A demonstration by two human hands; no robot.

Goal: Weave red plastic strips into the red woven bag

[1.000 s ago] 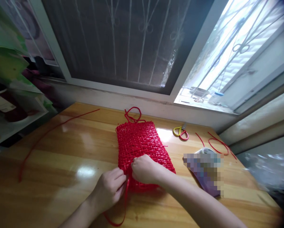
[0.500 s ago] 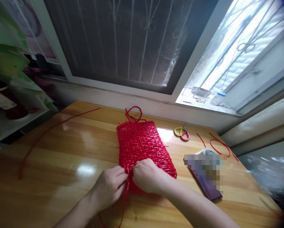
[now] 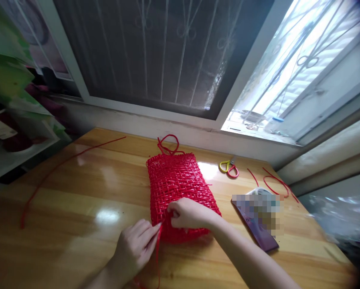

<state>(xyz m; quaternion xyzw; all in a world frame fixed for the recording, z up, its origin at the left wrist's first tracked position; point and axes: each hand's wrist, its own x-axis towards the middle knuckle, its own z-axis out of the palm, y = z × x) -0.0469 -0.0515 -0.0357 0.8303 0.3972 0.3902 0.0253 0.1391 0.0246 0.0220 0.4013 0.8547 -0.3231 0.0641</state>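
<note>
A red woven bag (image 3: 175, 180) lies flat on the wooden table, with a looped cord (image 3: 170, 142) at its far end. At the bag's near left corner, my left hand (image 3: 139, 241) pinches a red plastic strand (image 3: 158, 253) whose tail hangs toward the table's front. My right hand (image 3: 187, 214) rests on the near part of the weave, fingers curled in. What its fingertips grip, a strand or the weave, is hidden beneath the hand.
Scissors (image 3: 229, 167) with yellow and red handles lie behind on the right. A dark flat phone-like object (image 3: 255, 228), partly pixelated, sits right of the bag beside a white roll (image 3: 259, 190). Loose red strands (image 3: 62, 162) lie left and far right. A window (image 3: 156, 56) stands behind the table (image 3: 77, 224).
My left hand has drawn slightly down and left from the bag's corner with the strand. My right hand has shifted a little up and its fingers have turned. The bag stays in place.
</note>
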